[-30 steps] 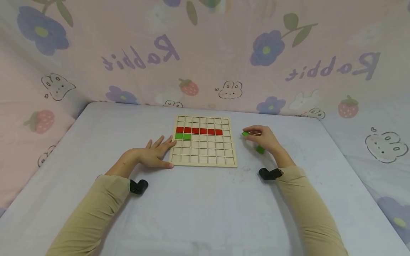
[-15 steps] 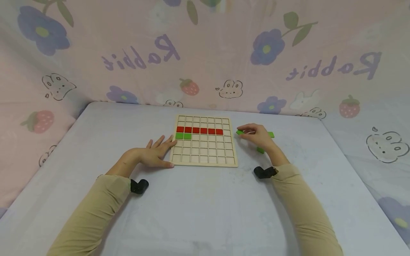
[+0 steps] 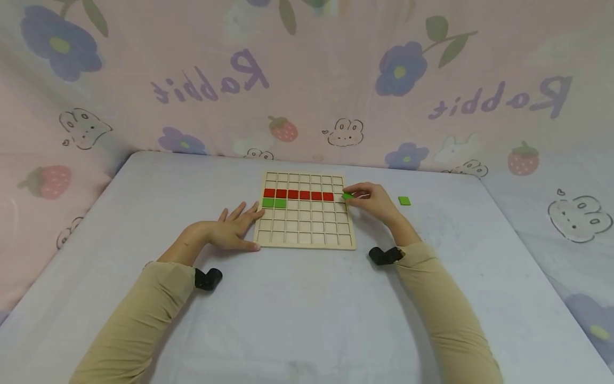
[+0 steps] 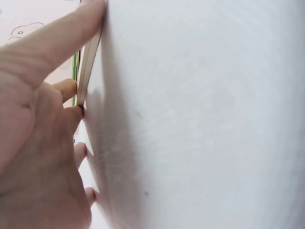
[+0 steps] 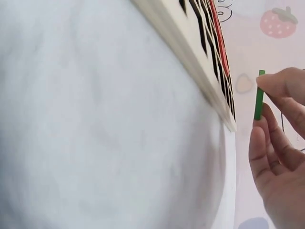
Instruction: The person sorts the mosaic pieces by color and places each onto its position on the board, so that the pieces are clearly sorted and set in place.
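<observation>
A wooden grid board (image 3: 307, 247) lies on the white table. One row holds several red tiles (image 3: 304, 195), and two green tiles (image 3: 274, 203) sit at the left of the row below. My left hand (image 3: 230, 232) rests with spread fingers against the board's left edge, thumb at the near corner. Between thumb and fingertips, my right hand (image 3: 376, 202) pinches a green tile (image 3: 347, 196) over the board's right edge. In the right wrist view that thin tile (image 5: 259, 95) appears edge-on, held above the table.
Another green tile (image 3: 404, 201) lies on the table, right of my right hand. A printed cloth (image 3: 307, 80) with rabbits and flowers hangs behind the table. Black wrist devices (image 3: 208, 279) sit at both cuffs.
My right hand has carried the pinched green tile leftward to the board's edge. This uncovered one green tile on the table, while another went out of sight behind the forearm. My left hand stays put.
</observation>
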### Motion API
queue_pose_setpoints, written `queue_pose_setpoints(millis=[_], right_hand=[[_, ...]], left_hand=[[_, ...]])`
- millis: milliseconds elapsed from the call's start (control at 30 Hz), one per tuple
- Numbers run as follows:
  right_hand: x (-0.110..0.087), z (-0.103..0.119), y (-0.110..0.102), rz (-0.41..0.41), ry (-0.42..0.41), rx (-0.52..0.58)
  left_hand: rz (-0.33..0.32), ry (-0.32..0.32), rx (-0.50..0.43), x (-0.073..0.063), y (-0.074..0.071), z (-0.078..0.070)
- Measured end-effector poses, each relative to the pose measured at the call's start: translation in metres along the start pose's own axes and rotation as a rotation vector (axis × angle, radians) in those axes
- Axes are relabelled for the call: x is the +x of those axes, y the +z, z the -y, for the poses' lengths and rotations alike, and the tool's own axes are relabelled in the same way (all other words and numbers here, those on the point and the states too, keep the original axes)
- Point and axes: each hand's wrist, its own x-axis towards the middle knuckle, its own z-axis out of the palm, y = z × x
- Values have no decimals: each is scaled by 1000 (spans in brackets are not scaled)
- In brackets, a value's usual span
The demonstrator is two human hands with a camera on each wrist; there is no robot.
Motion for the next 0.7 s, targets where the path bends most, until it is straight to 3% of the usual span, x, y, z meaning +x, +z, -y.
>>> queue_pose_setpoints(millis=[500,700], right_hand=[[12,11,20,33,-41,24],[16,18,29,64,-14,23]], left_hand=[[-5,-5,2,0,0,3],[-2,-2,1,1,0,4]])
